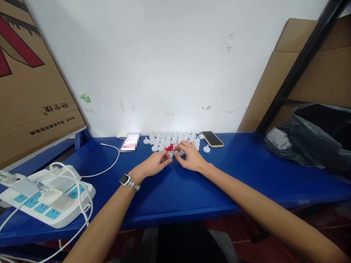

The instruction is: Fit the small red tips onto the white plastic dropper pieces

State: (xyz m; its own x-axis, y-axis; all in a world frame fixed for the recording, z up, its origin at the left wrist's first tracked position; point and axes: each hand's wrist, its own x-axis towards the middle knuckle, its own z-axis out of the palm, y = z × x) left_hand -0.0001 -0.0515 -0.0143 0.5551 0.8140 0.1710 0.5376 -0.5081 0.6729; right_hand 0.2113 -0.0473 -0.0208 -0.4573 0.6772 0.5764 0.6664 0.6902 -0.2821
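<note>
Head view: the small red pieces (pixel 169 147) sit in a little heap on the blue table (pixel 246 171), right at the front edge of a cluster of white plastic caps (pixel 171 139) near the wall. My left hand (pixel 155 164) has its fingertips drawn together at the heap, though I cannot tell whether they are pinching a piece. My right hand (pixel 190 155) lies just beside it, fingers curled over a white cap. A watch (pixel 125 179) is on my left wrist. A smartphone (pixel 212 138) lies right of the caps, a white power strip (pixel 48 199) far left, a black bag (pixel 312 138) far right.
</note>
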